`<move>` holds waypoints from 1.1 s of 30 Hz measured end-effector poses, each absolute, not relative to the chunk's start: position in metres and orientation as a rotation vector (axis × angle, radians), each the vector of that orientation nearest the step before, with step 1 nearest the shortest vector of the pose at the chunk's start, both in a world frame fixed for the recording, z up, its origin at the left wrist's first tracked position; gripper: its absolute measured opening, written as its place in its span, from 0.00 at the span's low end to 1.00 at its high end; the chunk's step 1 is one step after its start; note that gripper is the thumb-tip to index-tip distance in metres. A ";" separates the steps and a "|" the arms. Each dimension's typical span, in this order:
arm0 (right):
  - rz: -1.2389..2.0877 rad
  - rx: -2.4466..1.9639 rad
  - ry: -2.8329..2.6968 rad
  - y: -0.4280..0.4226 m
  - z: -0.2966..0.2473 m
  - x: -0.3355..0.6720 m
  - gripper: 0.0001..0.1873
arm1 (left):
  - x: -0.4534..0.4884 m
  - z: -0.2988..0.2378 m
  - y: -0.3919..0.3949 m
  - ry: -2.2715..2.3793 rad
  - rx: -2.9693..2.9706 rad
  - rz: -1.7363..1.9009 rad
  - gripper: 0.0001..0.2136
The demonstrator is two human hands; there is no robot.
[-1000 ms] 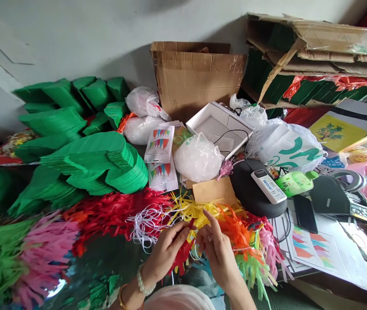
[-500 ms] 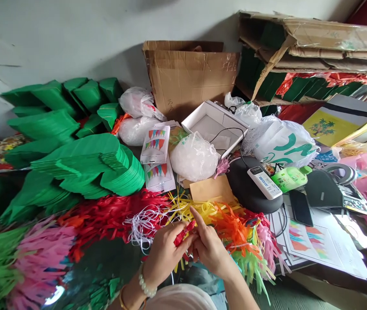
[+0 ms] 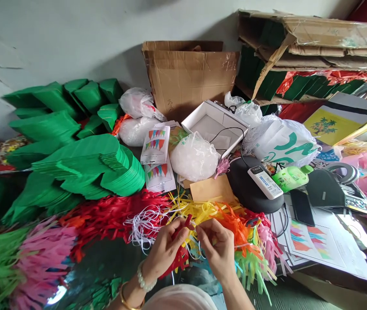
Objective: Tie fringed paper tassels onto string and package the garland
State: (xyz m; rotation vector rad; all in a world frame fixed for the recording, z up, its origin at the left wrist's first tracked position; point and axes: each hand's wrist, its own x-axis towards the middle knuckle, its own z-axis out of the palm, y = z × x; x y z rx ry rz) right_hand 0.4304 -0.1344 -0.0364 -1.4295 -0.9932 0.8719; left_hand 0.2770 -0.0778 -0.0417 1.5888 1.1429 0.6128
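Observation:
My left hand, with a bead bracelet at the wrist, is closed on a red paper tassel whose fringe hangs below the fingers. Facing it, my right hand pinches a thin white string that runs to the top of the tassel. Both hands hover over a heap of yellow and orange tassels near the table's front edge. A bundle of white strings lies just left of my left hand.
Stacks of green paper cut-outs fill the left. Red tassels and pink tassels lie in front. An open cardboard box, white plastic bags, a remote, a green bottle and printed sheets crowd the back and right.
My right index finger, stretched upward before, has curled down into a pinch on the string. My left hand has kept its hold of the red tassel and shifted slightly.

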 end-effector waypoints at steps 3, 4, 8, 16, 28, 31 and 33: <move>0.903 -1.401 -0.977 -0.133 -0.037 0.429 0.15 | 0.275 -0.044 -0.082 1.247 1.672 0.703 0.19; 0.908 -1.395 -0.972 -0.132 -0.038 0.428 0.15 | 0.275 -0.044 -0.083 1.266 1.700 0.725 0.19; 0.926 -1.382 -0.966 -0.131 -0.038 0.429 0.15 | 0.279 -0.039 -0.084 1.228 1.819 0.683 0.17; 1.071 -1.335 -0.956 -0.133 -0.045 0.436 0.13 | 0.284 -0.031 -0.080 1.135 1.955 0.525 0.17; 1.260 -1.247 -0.790 -0.134 -0.057 0.433 0.20 | 0.286 -0.020 -0.073 1.100 2.382 0.619 0.10; 1.254 -1.269 -0.853 -0.135 -0.059 0.431 0.20 | 0.287 -0.020 -0.077 1.039 2.400 0.636 0.06; 1.263 -1.286 -0.868 -0.136 -0.062 0.428 0.20 | 0.287 -0.021 -0.079 1.008 2.428 0.630 0.08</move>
